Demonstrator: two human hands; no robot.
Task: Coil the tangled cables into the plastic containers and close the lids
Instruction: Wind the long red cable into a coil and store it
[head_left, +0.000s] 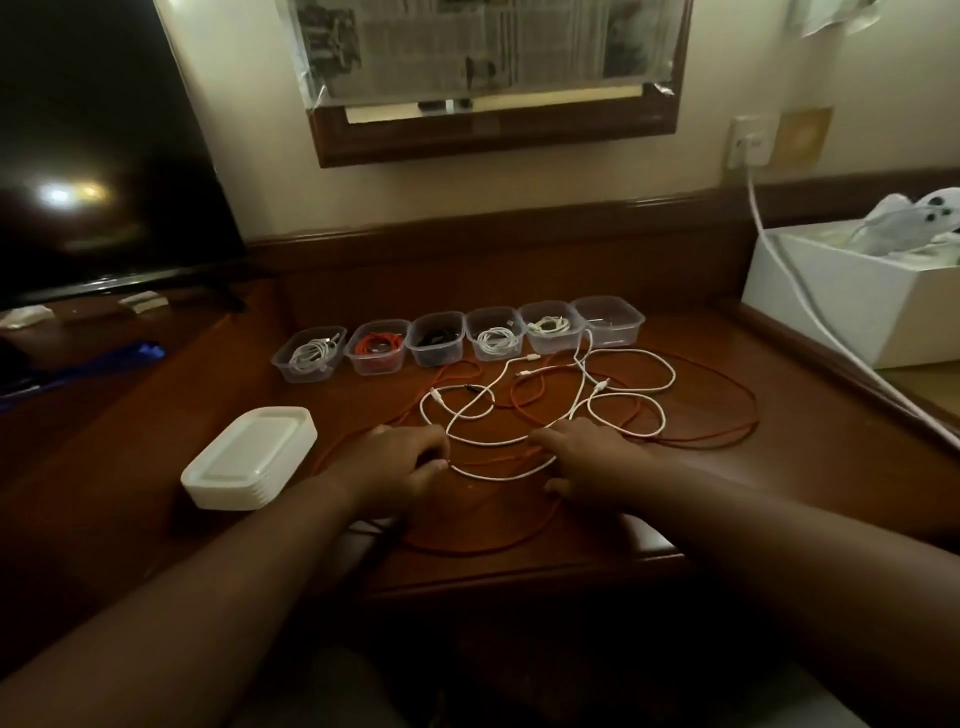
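White cable (498, 470) — left hand (400, 467) pinches it, right hand (587, 462) rests open-fingered.

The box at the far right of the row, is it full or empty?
Nearly empty, as far as it shows. The far-right box has no coil like the other five; a white cable only runs over its front edge.

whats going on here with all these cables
A person is sorting tangled cables on a wooden desk. The left hand pinches a white cable and the right hand rests on the tangle, where a red cable also lies. Five of six open containers already hold cables; the stacked lids wait unused.
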